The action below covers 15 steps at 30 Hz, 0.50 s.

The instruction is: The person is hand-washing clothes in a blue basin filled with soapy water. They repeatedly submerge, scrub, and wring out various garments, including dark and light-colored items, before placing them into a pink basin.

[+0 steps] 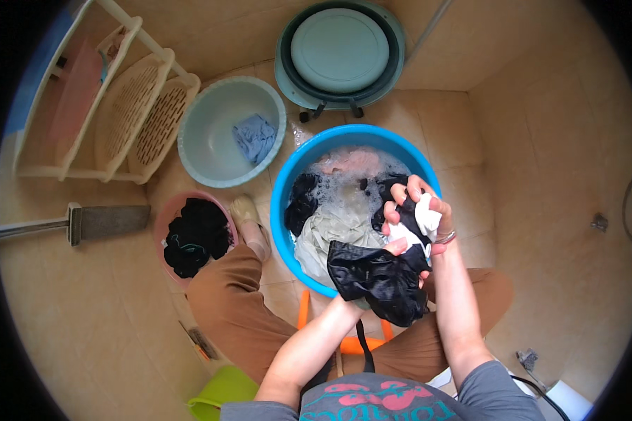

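A wet black-and-white garment (376, 277) is bunched between my two hands, over the near right rim of a blue basin (279, 242). My right hand (439, 206) is closed around its white and black upper part, with bent fingers. Beneath the black folds, my left hand (397, 246) grips the same garment; most of that hand is covered, with the thumb showing. Inside the basin, a pale grey cloth (323, 235), dark cloths (303, 203) and a pinkish cloth (354, 160) lie in sudsy water.
A pale green basin (196, 158) holding a blue cloth (254, 138) stands far left. Nearer is a pink basin (163, 210) with black clothes (196, 238). A folded teal tub (340, 49) leans behind. A cream rack (119, 119), brush (109, 224) and lime bucket (225, 393) are leftward.
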### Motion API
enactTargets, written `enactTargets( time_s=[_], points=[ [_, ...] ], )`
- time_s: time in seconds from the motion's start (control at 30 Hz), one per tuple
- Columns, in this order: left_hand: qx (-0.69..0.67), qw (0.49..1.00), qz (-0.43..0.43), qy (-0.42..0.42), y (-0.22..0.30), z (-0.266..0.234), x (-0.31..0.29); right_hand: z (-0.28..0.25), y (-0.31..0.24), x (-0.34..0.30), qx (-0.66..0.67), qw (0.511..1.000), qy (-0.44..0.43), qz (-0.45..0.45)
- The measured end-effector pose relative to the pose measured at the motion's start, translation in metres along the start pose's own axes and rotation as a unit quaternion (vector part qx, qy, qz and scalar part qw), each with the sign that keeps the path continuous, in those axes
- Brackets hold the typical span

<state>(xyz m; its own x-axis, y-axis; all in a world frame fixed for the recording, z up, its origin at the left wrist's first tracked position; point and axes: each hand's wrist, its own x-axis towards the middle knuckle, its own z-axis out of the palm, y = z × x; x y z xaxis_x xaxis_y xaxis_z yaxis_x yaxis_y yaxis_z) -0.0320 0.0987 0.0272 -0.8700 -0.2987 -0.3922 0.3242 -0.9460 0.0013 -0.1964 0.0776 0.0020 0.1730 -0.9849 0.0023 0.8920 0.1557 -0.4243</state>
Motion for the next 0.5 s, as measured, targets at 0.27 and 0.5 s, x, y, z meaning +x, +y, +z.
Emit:
enactTargets(
  time_s=[0.27, 0.5],
  points=[
    [0.336, 0.940, 0.050, 0.018, 0.021, 0.021, 0.008, 0.067, -0.035, 0.009, -0.219, 0.971, 0.092, 0.035],
    [0.585, 0.796, 0.094, 0.124, 0.023, 0.023, 0.015, 0.059, -0.022, 0.002, -0.424, 0.884, 0.196, 0.022]
  ],
)
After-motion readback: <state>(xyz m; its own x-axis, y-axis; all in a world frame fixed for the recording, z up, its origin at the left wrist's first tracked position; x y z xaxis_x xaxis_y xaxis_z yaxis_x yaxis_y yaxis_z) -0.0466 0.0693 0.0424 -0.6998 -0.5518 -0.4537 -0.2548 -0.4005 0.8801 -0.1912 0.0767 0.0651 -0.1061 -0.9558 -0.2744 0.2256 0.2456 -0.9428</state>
